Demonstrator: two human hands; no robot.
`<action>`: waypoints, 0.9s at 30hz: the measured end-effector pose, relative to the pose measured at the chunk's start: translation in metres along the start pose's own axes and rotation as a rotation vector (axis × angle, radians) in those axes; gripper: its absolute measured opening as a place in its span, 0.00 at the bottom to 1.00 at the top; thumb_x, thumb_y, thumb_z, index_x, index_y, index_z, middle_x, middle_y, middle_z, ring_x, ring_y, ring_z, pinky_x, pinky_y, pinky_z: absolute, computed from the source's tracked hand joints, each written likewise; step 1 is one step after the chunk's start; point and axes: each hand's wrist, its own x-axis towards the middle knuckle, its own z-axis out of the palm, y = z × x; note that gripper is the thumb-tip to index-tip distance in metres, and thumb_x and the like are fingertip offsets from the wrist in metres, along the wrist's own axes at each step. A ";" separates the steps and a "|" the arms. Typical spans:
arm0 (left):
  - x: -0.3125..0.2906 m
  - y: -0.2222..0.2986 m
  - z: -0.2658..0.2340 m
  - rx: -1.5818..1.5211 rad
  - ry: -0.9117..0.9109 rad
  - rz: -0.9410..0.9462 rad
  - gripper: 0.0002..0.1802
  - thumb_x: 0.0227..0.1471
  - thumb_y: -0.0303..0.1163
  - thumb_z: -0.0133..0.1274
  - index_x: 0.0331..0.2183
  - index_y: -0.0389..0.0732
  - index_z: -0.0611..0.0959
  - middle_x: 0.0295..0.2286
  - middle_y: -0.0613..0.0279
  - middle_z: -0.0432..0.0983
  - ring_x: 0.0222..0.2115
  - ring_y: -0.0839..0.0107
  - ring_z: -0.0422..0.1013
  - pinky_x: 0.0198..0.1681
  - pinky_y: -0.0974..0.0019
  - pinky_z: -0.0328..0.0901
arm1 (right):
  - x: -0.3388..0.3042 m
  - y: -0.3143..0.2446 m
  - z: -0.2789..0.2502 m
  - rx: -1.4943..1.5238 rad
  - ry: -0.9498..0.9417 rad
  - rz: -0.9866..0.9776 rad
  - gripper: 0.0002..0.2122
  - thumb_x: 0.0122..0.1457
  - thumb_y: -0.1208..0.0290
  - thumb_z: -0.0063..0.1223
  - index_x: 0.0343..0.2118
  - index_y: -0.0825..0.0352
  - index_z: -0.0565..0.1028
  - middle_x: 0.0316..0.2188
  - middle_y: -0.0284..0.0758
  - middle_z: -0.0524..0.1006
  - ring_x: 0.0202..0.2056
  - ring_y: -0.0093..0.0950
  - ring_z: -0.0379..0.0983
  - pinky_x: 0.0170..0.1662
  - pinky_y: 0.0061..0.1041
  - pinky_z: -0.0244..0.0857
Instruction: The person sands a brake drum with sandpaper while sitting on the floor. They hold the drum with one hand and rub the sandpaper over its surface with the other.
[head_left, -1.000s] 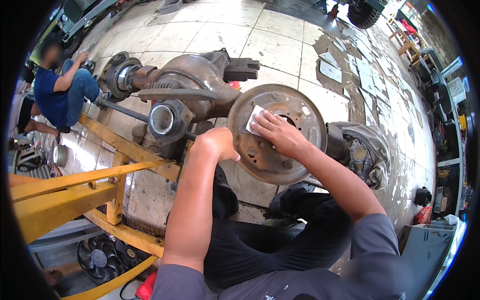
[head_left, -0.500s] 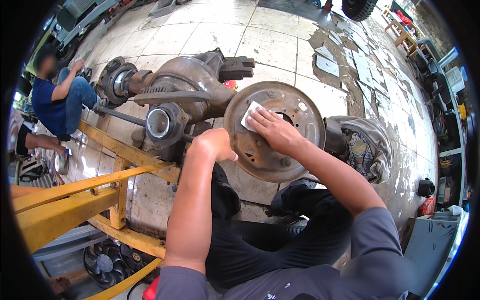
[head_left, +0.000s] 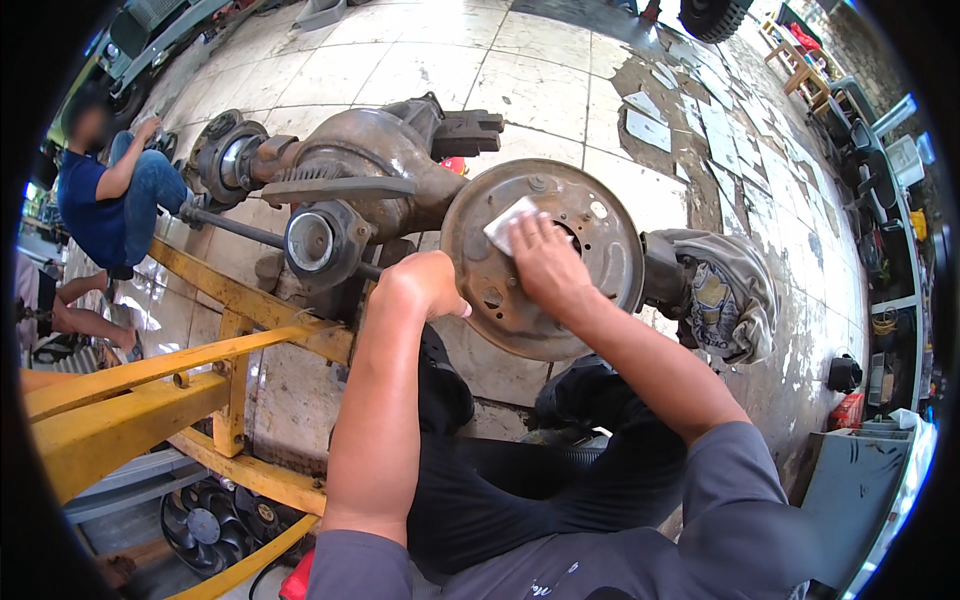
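A round, rust-stained brake backing plate [head_left: 540,325] stands tilted in front of me at the end of a greasy axle housing [head_left: 350,150]. My left hand [head_left: 422,285] is curled at the plate's left edge, thumb at the rim and the other fingers mostly hidden. Against the plate's face, left of its centre hole, my right hand [head_left: 548,262] presses a folded white sheet [head_left: 508,226] under flattened fingers. Whether the sheet is cloth or abrasive paper, I cannot tell. A grey rag [head_left: 735,295] is bundled around the axle part to the right of the plate.
A yellow metal frame [head_left: 130,430] fills the lower left, with a black fan [head_left: 205,525] beneath it. A hub on a shaft [head_left: 318,245] lies left of my hands. Another person [head_left: 110,190] crouches at the far left. Broken tiles [head_left: 650,130] lie farther right; shelves [head_left: 890,250] line the right side.
My right hand has shifted slightly right and turned more upright on the plate, with the white sheet beneath its fingers. My left hand stays at the rim. The whole view has shifted slightly.
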 end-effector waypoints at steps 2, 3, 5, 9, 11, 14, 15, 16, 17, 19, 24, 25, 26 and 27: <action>0.001 -0.004 0.002 -0.006 0.026 0.010 0.30 0.44 0.44 0.68 0.44 0.33 0.83 0.45 0.47 0.79 0.47 0.53 0.75 0.52 0.56 0.69 | -0.003 -0.001 -0.011 0.080 -0.005 -0.063 0.24 0.65 0.72 0.38 0.64 0.73 0.59 0.65 0.52 0.60 0.65 0.49 0.58 0.65 0.44 0.56; 0.001 -0.005 0.004 -0.020 0.043 0.019 0.29 0.43 0.44 0.69 0.42 0.31 0.83 0.43 0.44 0.79 0.46 0.52 0.76 0.50 0.56 0.69 | -0.004 0.004 -0.007 0.041 0.009 -0.003 0.24 0.65 0.72 0.38 0.63 0.73 0.60 0.64 0.51 0.60 0.65 0.48 0.58 0.64 0.44 0.57; -0.001 -0.007 0.005 -0.052 0.066 0.031 0.29 0.43 0.44 0.69 0.41 0.29 0.83 0.40 0.42 0.79 0.44 0.51 0.76 0.49 0.56 0.69 | -0.001 0.021 -0.004 -0.050 0.023 0.138 0.24 0.64 0.72 0.40 0.63 0.73 0.60 0.64 0.50 0.61 0.64 0.48 0.59 0.63 0.42 0.59; 0.000 -0.007 0.005 -0.039 0.066 0.047 0.30 0.43 0.44 0.68 0.41 0.29 0.83 0.41 0.42 0.79 0.43 0.51 0.76 0.48 0.56 0.69 | -0.005 0.008 -0.009 -0.035 0.038 0.022 0.26 0.61 0.74 0.46 0.63 0.69 0.62 0.63 0.47 0.64 0.62 0.47 0.62 0.61 0.42 0.60; 0.001 -0.005 0.004 -0.017 0.038 0.030 0.29 0.44 0.45 0.68 0.43 0.32 0.83 0.43 0.46 0.79 0.45 0.53 0.76 0.50 0.56 0.69 | -0.003 0.015 -0.014 0.000 0.064 -0.122 0.24 0.61 0.74 0.45 0.62 0.67 0.63 0.62 0.46 0.65 0.61 0.46 0.63 0.60 0.42 0.61; -0.002 -0.001 0.000 -0.017 -0.006 -0.016 0.30 0.44 0.46 0.69 0.46 0.38 0.83 0.48 0.53 0.78 0.49 0.56 0.75 0.53 0.56 0.69 | 0.001 0.034 -0.015 -0.021 0.070 -0.046 0.22 0.60 0.75 0.45 0.59 0.62 0.66 0.61 0.46 0.66 0.61 0.45 0.63 0.58 0.41 0.63; -0.002 -0.001 0.001 -0.023 -0.006 -0.017 0.30 0.44 0.46 0.69 0.46 0.38 0.83 0.48 0.53 0.78 0.49 0.57 0.75 0.53 0.56 0.69 | -0.001 0.038 -0.022 0.018 0.026 -0.004 0.22 0.60 0.75 0.45 0.59 0.62 0.66 0.61 0.46 0.66 0.62 0.45 0.63 0.58 0.41 0.63; -0.002 -0.002 0.001 -0.029 -0.005 -0.017 0.30 0.44 0.46 0.69 0.46 0.39 0.83 0.47 0.53 0.79 0.49 0.57 0.75 0.53 0.56 0.69 | -0.001 0.039 -0.026 0.056 -0.018 0.039 0.23 0.60 0.75 0.46 0.60 0.61 0.66 0.61 0.45 0.66 0.62 0.45 0.63 0.57 0.40 0.64; -0.004 -0.003 0.000 -0.046 0.017 -0.006 0.29 0.44 0.45 0.69 0.44 0.35 0.83 0.45 0.50 0.79 0.47 0.55 0.75 0.51 0.56 0.69 | -0.003 0.031 -0.022 -0.022 0.024 0.005 0.24 0.59 0.75 0.48 0.60 0.57 0.66 0.62 0.44 0.66 0.63 0.43 0.61 0.58 0.39 0.63; -0.009 -0.003 0.000 -0.069 0.050 0.022 0.28 0.43 0.43 0.68 0.40 0.29 0.83 0.41 0.43 0.80 0.43 0.51 0.76 0.48 0.56 0.70 | -0.010 0.030 -0.014 -0.024 0.094 -0.203 0.25 0.58 0.75 0.48 0.61 0.57 0.65 0.62 0.43 0.66 0.63 0.43 0.61 0.58 0.39 0.62; -0.004 -0.004 0.004 -0.062 0.042 0.030 0.28 0.44 0.43 0.68 0.41 0.30 0.83 0.42 0.44 0.79 0.44 0.52 0.76 0.49 0.56 0.70 | 0.000 0.051 -0.010 -0.022 0.129 -0.189 0.28 0.56 0.76 0.50 0.63 0.56 0.64 0.64 0.36 0.64 0.64 0.41 0.59 0.60 0.38 0.60; -0.004 -0.005 0.003 -0.058 0.058 0.038 0.29 0.44 0.43 0.68 0.42 0.30 0.83 0.42 0.45 0.79 0.44 0.52 0.76 0.49 0.56 0.70 | -0.001 0.047 -0.010 -0.031 0.085 -0.170 0.28 0.57 0.76 0.49 0.63 0.56 0.64 0.64 0.35 0.64 0.65 0.40 0.58 0.59 0.38 0.60; -0.004 -0.005 0.001 -0.064 0.060 0.028 0.29 0.44 0.43 0.68 0.42 0.30 0.83 0.42 0.45 0.79 0.45 0.52 0.76 0.49 0.56 0.70 | -0.004 0.044 -0.012 -0.017 0.098 -0.256 0.28 0.57 0.76 0.48 0.63 0.57 0.64 0.65 0.35 0.64 0.65 0.40 0.59 0.59 0.38 0.60; -0.009 -0.001 -0.002 -0.071 0.049 0.016 0.29 0.44 0.43 0.68 0.42 0.30 0.83 0.42 0.45 0.79 0.45 0.52 0.76 0.49 0.56 0.70 | -0.010 0.038 -0.013 0.005 0.102 -0.342 0.27 0.58 0.76 0.47 0.63 0.57 0.64 0.65 0.34 0.63 0.64 0.40 0.59 0.59 0.38 0.60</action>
